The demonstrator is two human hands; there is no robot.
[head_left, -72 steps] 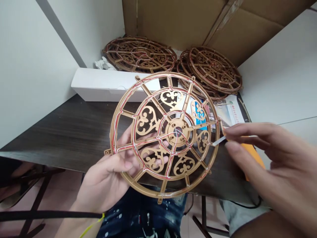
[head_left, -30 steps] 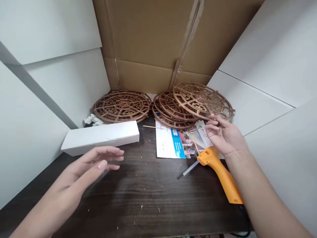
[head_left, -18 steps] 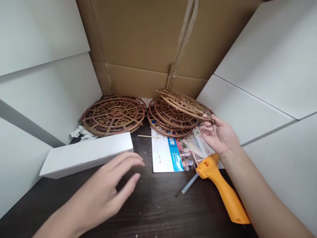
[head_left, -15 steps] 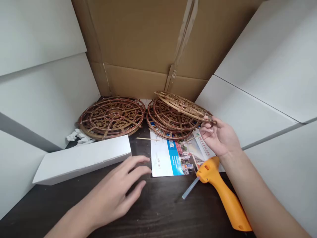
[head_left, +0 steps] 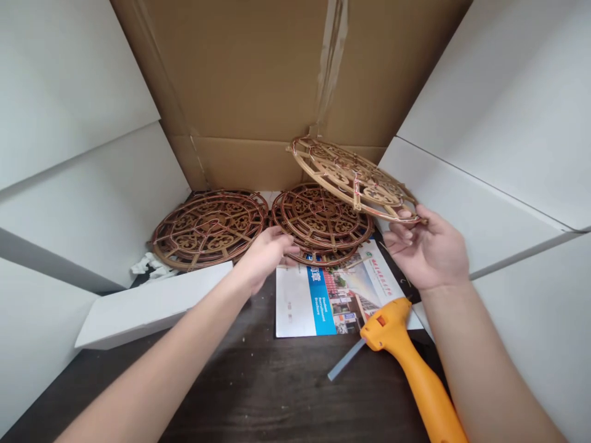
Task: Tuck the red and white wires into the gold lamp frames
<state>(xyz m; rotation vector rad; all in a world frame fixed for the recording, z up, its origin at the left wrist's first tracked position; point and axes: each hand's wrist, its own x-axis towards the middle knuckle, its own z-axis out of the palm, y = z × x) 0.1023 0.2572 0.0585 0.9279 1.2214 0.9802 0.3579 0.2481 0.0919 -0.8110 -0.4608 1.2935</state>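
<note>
Rising from lower right to upper left, a gold lattice wheel (head_left: 353, 178) is held tilted by the right hand (head_left: 427, 249), above and just beyond the far edge of a printed brochure (head_left: 300, 301). Its flat face is angled up and its longest visible line runs along that slant, with the far rim raised against a cardboard sheet (head_left: 240, 74). The near rim is pinched between the thumb and curled fingers, and the wrist is turned so the palm faces inward.

The left arm is reached forward over the brochure's left edge. The left hand (head_left: 265, 258) is angled down, its fingers loosely together and slightly curled, with their tips at the front of a stack of wheels (head_left: 321, 221) (whether contact is made cannot be told) just behind the brochure.

Another wheel (head_left: 207, 231) is laid flat to the brochure's far left. All the wheels are openwork, with scrolled heart-shaped panels, spokes and thin red lines.

An orange hot glue gun (head_left: 406, 363) rests on the dark wood-grain table (head_left: 277, 394) at the brochure's near right corner, and a clear glue stick (head_left: 346, 360) projects from it.
</note>
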